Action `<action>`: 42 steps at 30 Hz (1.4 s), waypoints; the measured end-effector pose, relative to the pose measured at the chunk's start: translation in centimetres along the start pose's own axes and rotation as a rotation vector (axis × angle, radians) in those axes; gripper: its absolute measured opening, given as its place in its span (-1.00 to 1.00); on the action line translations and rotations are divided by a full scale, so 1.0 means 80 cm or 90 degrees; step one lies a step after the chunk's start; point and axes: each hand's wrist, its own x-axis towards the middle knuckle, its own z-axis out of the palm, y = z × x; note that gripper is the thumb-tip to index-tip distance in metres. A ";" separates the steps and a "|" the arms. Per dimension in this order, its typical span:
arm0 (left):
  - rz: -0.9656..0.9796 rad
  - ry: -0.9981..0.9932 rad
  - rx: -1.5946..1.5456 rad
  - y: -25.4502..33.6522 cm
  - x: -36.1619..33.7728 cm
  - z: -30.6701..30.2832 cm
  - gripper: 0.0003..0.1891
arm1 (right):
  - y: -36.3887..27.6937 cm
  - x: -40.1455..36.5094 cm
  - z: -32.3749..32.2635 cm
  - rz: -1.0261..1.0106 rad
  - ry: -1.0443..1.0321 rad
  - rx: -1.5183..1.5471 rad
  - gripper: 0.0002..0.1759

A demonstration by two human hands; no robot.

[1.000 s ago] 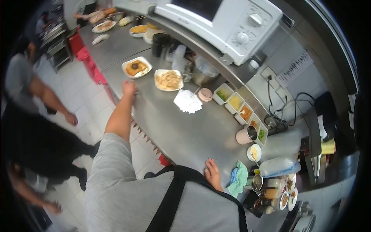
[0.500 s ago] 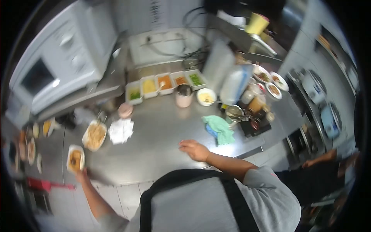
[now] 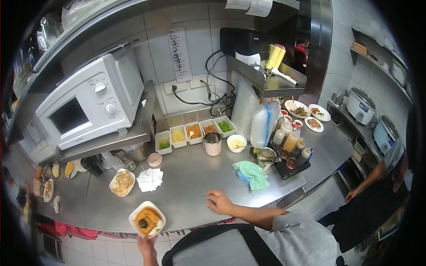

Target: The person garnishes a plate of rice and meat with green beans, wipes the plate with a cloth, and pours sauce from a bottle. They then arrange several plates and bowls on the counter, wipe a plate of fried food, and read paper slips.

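My left hand grips the near edge of a white square bowl of orange-brown food with a dark round piece, at the counter's front edge. My right hand hovers over or rests on the steel counter, fingers loosely spread and holding nothing. Right of it lies a green cloth over a blue one. White paper slips and a second white bowl of pale food are behind the held bowl.
At the left stands a microwave on a shelf. Topping trays, a pink cup, a metal pot and sauce bottles line the back. Plated dishes sit back right. A co-worker's arm shows at right.
My left hand has brought the bowl rightward and nearer to me, from beside the pale-food bowl to the front edge. My right hand sits slightly lower in view. The view has shifted.
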 end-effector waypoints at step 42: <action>0.531 -0.157 1.046 -0.243 -0.114 0.495 -0.46 | 0.461 -0.404 -0.675 0.469 0.889 0.434 -0.49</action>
